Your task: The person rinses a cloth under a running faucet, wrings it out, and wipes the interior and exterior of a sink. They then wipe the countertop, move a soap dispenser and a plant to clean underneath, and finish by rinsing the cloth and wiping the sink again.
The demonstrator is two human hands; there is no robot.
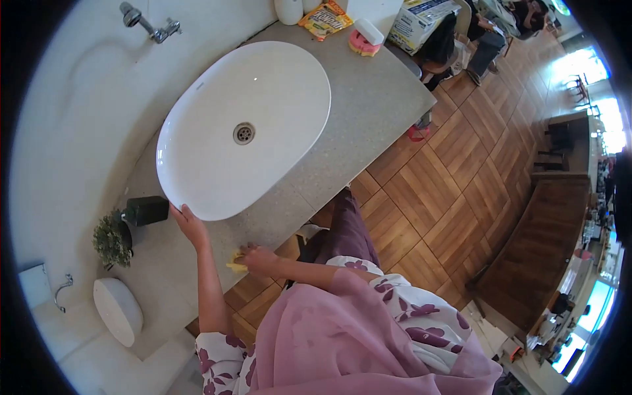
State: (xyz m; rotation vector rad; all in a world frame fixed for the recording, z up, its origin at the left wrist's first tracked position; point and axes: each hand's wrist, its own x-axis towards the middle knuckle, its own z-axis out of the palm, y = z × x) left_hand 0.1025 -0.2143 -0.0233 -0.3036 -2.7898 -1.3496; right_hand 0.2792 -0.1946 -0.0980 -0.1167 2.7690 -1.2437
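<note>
My right hand (259,261) presses a bunched yellow cloth (237,262) onto the grey countertop (368,108) near its front edge, fingers closed over it. My left hand (189,227) reaches to the lower left end of the white oval basin (276,92), its fingers stretched and apart. Those fingertips lie right between the basin's outer wall and a dark green bottle (147,210), overlapping the bottle's near end in this view. A round metal drain (243,133) sits in the basin's floor.
A potted plant (112,238) and a smaller white basin (118,311) stand to the left. A wall tap (150,26) is above the large basin. At the back are an orange packet (326,21), a pink sponge-like item (364,43) and a box (421,25). People sit far right.
</note>
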